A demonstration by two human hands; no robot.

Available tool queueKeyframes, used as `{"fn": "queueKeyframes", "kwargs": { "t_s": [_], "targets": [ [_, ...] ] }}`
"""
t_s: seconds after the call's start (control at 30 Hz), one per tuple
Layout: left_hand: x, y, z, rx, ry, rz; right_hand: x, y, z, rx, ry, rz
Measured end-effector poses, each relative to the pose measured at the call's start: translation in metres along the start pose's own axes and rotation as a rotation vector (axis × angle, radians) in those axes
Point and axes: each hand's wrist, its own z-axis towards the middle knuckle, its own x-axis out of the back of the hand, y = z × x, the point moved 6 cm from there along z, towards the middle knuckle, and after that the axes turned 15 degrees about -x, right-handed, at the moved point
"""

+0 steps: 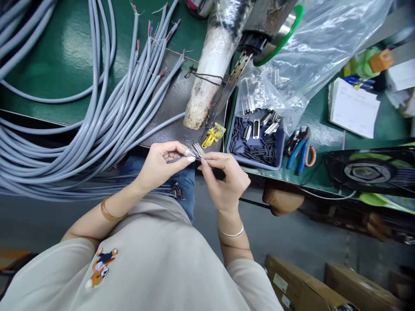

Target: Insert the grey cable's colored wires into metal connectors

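**Two bare hands meeting over a small wired connector**

From where I'm standing, the person's left hand (pixel 162 163) is pinching a small silver multi-pin connector (pixel 197 149) with thin coloured wires (pixel 194 153) between thumb and fingertips, just off the counter's front edge. The right hand (pixel 227 176) is meeting it from the other side, thumb and forefinger pressing together at the connector's edge; whether they are gripping the connector itself or a fine wire is too small to tell.

Just beyond the fingers, a yellow plastic clip-like piece (pixel 213 134) is lying near the lower end of a long metal tool (pixel 231 88), which is slanting beside a dirty white wrapped roll (pixel 207 82). To the left, a big bundle of grey cables (pixel 106 125) is sweeping across the green counter (pixel 76 41), several ends showing bare coloured strands.

To the right, a blue shallow tray (pixel 256 163) is holding short black tubes (pixel 254 152) and metal connectors (pixel 256 128), with a clear plastic bag (pixel 311 56) partly covering its far end. Blue-handled cutters (pixel 301 156) are resting just beside the tray, and a white paper pad (pixel 354 107) is lying farther right. More wired connectors (pixel 177 191) are hanging over the person's jeans (pixel 187 203).
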Motion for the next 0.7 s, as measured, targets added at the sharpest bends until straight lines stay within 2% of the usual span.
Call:
{"fn": "queueKeyframes", "kwargs": {
  "t_s": [0.1, 0.17, 0.27, 0.4, 0.47, 0.6, 0.7],
  "targets": [
    [0.001, 0.0, -0.001, 0.006, 0.024, 0.005, 0.003, 0.005, -0.001, -0.014, 0.076, -0.002],
    [0.001, 0.0, 0.0, 0.004, 0.037, 0.0, 0.003, 0.004, -0.003, 0.036, 0.11, -0.061],
    [0.001, 0.001, 0.001, -0.003, 0.041, -0.008, 0.001, 0.003, -0.005, 0.086, 0.102, -0.089],
    [0.001, 0.004, 0.002, -0.04, 0.043, 0.011, -0.005, 0.005, -0.007, 0.054, 0.072, -0.071],
    [0.001, 0.006, 0.003, -0.084, 0.042, 0.03, -0.008, 0.009, -0.007, 0.004, 0.066, -0.042],
    [0.0, 0.01, 0.003, -0.199, 0.039, 0.155, -0.011, 0.023, -0.006, -0.206, 0.057, 0.135],
    [0.001, 0.013, 0.005, -0.293, 0.042, 0.295, -0.013, 0.026, -0.003, -0.256, 0.038, 0.158]
  ]
}}
